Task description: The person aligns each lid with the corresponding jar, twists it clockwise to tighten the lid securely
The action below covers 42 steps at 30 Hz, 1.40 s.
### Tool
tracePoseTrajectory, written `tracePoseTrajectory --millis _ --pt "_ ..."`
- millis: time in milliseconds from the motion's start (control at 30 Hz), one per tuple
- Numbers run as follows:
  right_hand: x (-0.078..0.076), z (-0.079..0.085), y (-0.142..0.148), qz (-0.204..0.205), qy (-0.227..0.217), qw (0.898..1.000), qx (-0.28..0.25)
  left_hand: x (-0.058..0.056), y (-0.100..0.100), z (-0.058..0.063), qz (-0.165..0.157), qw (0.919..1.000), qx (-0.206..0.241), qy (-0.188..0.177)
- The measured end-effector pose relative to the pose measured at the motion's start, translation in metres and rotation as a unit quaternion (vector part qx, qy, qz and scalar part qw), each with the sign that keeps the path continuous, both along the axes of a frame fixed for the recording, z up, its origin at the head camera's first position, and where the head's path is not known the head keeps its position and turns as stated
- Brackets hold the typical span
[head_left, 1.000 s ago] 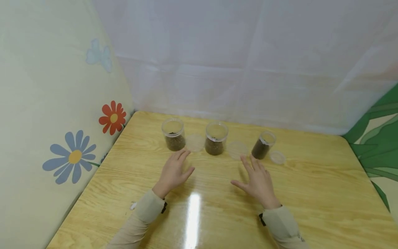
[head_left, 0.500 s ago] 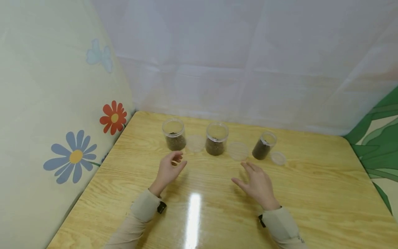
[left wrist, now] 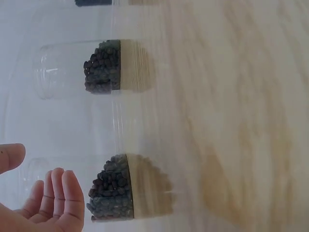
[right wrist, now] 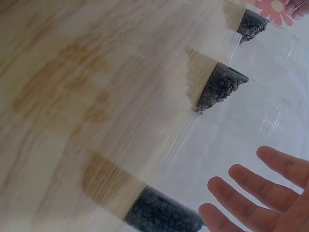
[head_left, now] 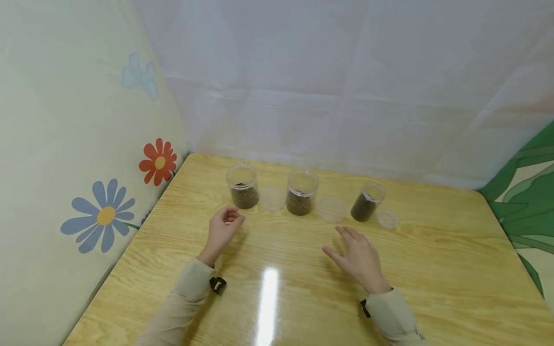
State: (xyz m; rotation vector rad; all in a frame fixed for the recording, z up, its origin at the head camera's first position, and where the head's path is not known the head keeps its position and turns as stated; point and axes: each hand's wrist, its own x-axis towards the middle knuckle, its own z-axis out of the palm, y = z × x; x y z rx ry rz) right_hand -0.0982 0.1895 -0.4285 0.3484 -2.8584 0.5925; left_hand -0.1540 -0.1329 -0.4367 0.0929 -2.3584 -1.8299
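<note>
Three clear jars hold dark, bean-like pieces: a wide left jar [head_left: 245, 196], a wide middle jar [head_left: 299, 203] and a narrower right jar [head_left: 363, 208]. All stand upright without lids. My left hand [head_left: 221, 231] hovers in front of the left jar, fingers loosely curved and holding nothing; the left wrist view shows that jar's dark pieces [left wrist: 112, 193] beyond the fingertips. My right hand [head_left: 360, 257] is held in front of the right jar, its fingers relaxed and nothing in them. In the right wrist view the narrow jar's contents [right wrist: 161, 212] lie just past the fingers.
Clear round lids lie flat beside the jars: one lid [head_left: 272, 199] right of the left jar, another [head_left: 331, 210] right of the middle jar, and a small lid [head_left: 387, 219] at far right. The wooden table [head_left: 454, 250] meets a white curtain [head_left: 277, 115] behind.
My left hand has drawn left and slightly back from the left jar, its fingers curving in. My right hand's fingers have bent a little and pulled back. Jars and lids stay put.
</note>
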Motion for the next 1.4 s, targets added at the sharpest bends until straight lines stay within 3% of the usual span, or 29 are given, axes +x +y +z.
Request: tracePoseTrajectory --millis 100,367,767,967,1167,1400 --pt "0.001 0.001 0.001 -0.002 -0.009 1.000 -0.001 -0.007 -0.003 -0.008 0.014 0.9998 0.000 -0.012" --pt "0.002 0.001 0.002 -0.002 -0.017 1.000 -0.001 -0.024 -0.006 -0.007 0.040 0.9963 0.003 -0.076" --pt "0.004 0.002 0.002 0.000 -0.023 1.000 0.001 -0.047 -0.024 -0.005 0.035 0.9893 0.037 -0.137" --pt "0.004 0.003 0.002 0.001 -0.020 1.000 0.002 -0.054 -0.031 -0.005 0.019 0.9879 0.041 -0.148" --pt "0.006 0.004 0.002 0.000 -0.024 1.000 0.003 -0.062 -0.035 -0.005 -0.006 0.9876 0.004 -0.157" --pt "0.010 0.003 0.004 -0.001 -0.025 1.000 0.005 -0.071 -0.036 -0.007 -0.045 0.9874 -0.002 -0.152"
